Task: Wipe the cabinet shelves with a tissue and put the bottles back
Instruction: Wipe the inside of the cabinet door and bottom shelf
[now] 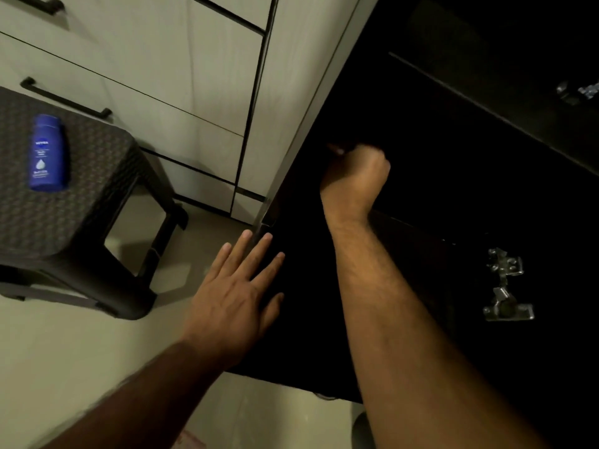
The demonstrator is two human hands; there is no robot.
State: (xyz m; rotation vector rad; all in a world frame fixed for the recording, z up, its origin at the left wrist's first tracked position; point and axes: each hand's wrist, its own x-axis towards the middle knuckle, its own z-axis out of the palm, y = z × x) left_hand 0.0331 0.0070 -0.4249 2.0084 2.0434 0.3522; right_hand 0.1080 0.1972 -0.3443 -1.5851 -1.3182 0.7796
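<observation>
One bottle [48,152] lay on the stool [97,202]; left hand [233,299] spread flat at the cabinet [453,196] edge, right hand [356,173] fisted inside, its hold too dark to tell.

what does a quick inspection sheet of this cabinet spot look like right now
surface: dark cabinet interior, shelf detail lost in shadow
job's things: blue bottle lying on the woven stool; tissue not discernible
clutter: nothing seen
grippers: left hand flat, fingers straight, at the cabinet's edge; right hand curled inside, contents hidden
cables: nothing seen
surroundings: pale drawers with black handles, metal hinge, light floor
</observation>
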